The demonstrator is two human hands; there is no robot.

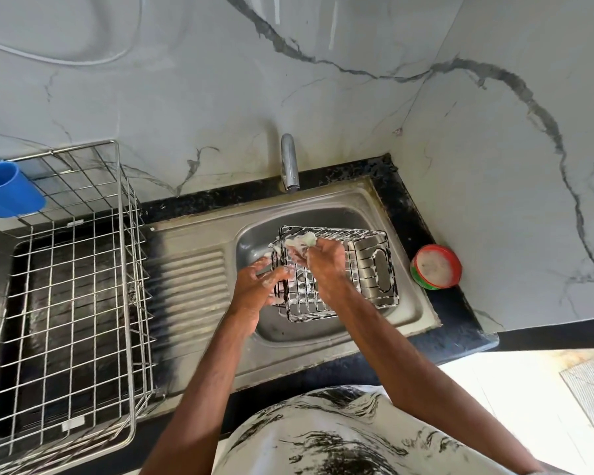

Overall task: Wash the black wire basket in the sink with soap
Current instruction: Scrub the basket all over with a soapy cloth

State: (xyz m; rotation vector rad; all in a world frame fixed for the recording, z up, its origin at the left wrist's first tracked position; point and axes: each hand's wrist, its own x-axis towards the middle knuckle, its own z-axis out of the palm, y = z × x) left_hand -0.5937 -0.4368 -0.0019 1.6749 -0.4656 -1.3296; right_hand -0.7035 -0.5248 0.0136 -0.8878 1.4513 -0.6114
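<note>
Black wire basket (pixel 364 279): lathered, inside the sink (pixel 309 354).
Left hand (pixel 259 286): gripping its edge.
Right hand (pixel 323 258): clutching foamy sponge (pixel 300 240) (pressed on the wires).

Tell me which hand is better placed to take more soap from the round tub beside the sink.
Probably the right hand: it holds the soapy sponge, and the soap tub stands to its right. The left hand grips the black wire basket.
</note>
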